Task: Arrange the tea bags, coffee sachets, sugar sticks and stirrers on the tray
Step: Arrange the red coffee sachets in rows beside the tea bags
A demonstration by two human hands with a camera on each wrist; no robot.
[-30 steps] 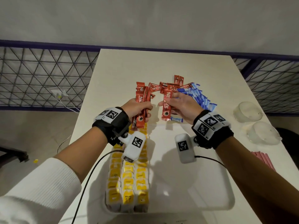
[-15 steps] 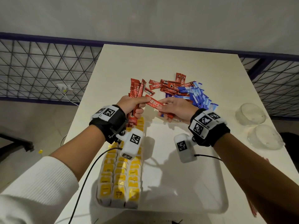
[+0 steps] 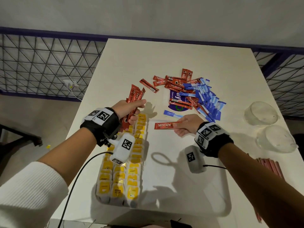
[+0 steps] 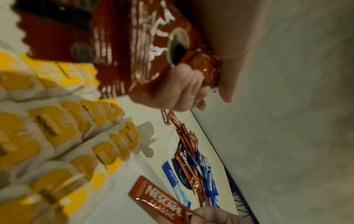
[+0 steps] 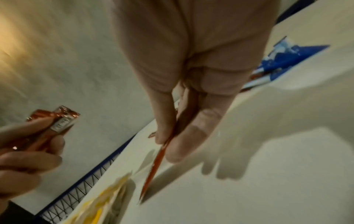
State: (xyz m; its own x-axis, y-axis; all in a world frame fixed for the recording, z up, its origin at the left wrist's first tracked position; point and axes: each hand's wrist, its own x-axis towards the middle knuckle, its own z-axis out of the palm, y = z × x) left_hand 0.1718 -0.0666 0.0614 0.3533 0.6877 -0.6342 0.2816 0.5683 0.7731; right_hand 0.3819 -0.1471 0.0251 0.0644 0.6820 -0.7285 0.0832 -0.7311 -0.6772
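My left hand [image 3: 130, 111] grips a bundle of red coffee sachets [image 3: 134, 98], held upright above the far end of the tea bag rows; the same bundle [image 4: 134, 50] fills the left wrist view. My right hand [image 3: 184, 125] pinches one red coffee sachet [image 3: 164, 125] by its end, level over the white tray [image 3: 181, 186]; in the right wrist view this sachet [image 5: 157, 163] shows edge-on. Yellow tea bags [image 3: 126, 165] stand in three rows along the tray's left side. More loose coffee sachets [image 3: 174, 83] and blue sugar sticks [image 3: 207, 99] lie heaped on the table beyond the tray.
Two clear glass bowls [image 3: 261, 112] [image 3: 276, 139] stand at the table's right edge. Red stirrers [image 3: 271, 168] lie near them by my right forearm. A purple packet [image 3: 176, 102] sits under the sachet heap. A metal mesh fence runs behind the table.
My right hand has drawn back from the left hand toward the tray, and its single sachet is now held level. The left hand's bundle has stayed roughly in place.
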